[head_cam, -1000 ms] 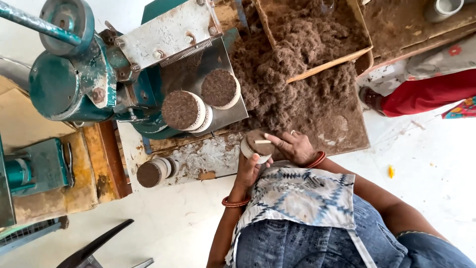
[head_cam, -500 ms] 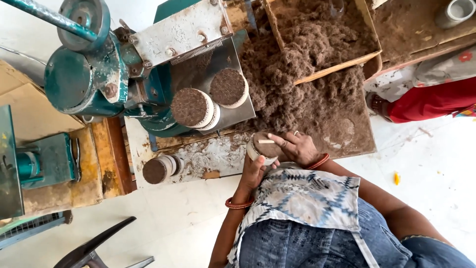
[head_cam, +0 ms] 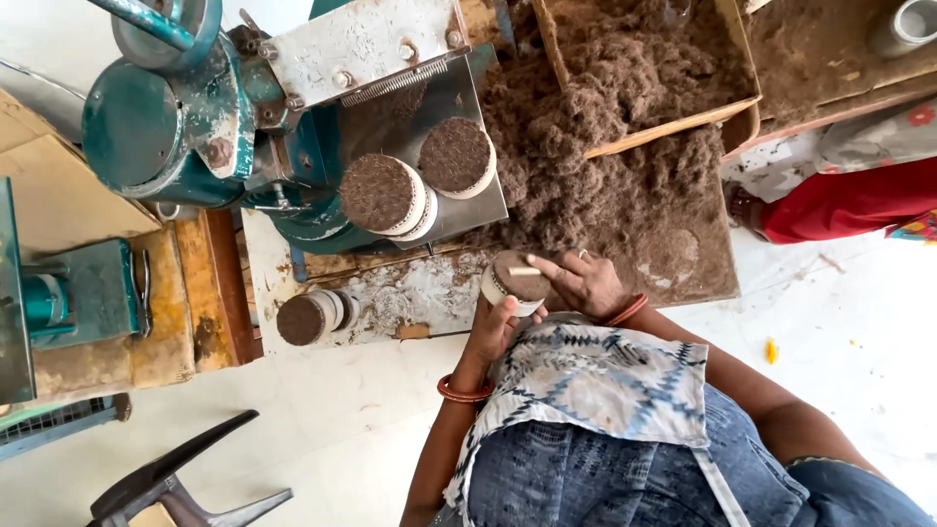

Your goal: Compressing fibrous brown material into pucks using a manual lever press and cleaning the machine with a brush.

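The left hand (head_cam: 496, 330) covers the underside of the round filled cup (head_cam: 517, 280). Beyond the fibre pile (head_cam: 595, 166), a person in red (head_cam: 844, 200) is cut off by the right edge.
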